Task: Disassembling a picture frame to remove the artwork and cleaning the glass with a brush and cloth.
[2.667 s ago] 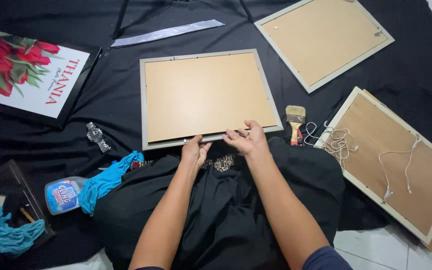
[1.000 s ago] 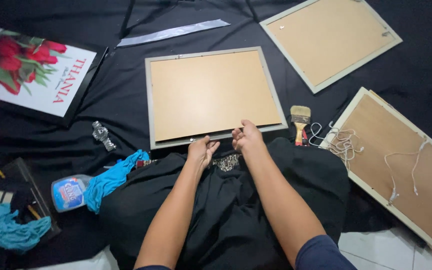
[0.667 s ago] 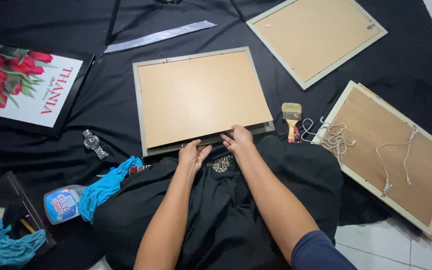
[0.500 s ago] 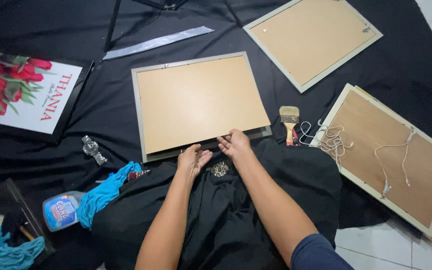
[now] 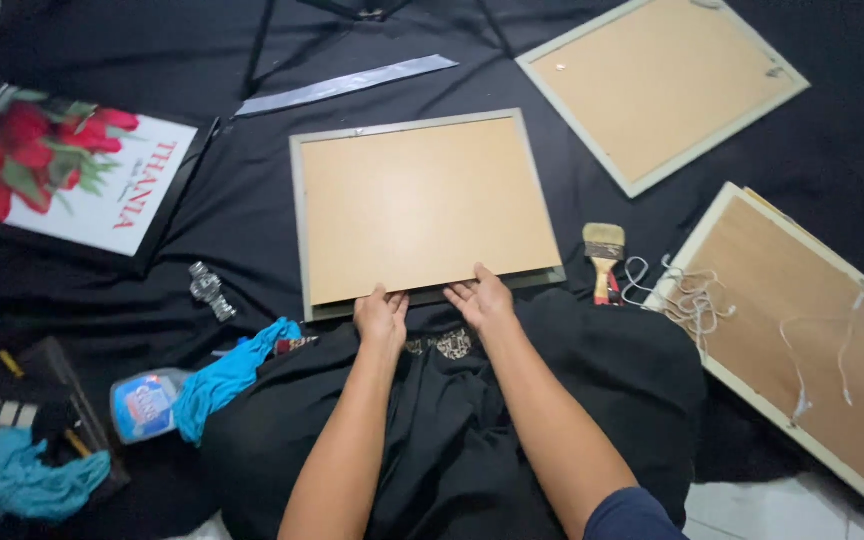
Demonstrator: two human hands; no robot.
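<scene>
Both hands, the left hand [image 5: 380,314] and right hand [image 5: 482,297], have stayed pressed flat, fingers apart, on the near edge of the brown backing board [image 5: 422,205], which now maybe sits lower in its grey frame [image 5: 298,210] on the black cloth [image 5: 252,160].

Soft, even light from overhead, and my arms throw barely any shadow. The black cloth [image 5: 252,200] swallows detail, while the metal strip [image 5: 347,84] glints pale. Focus is sharp in the middle, softer and slightly bent toward the corners.

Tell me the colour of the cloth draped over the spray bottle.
The cloth is bright turquoise blue, seen in the head view.
</scene>
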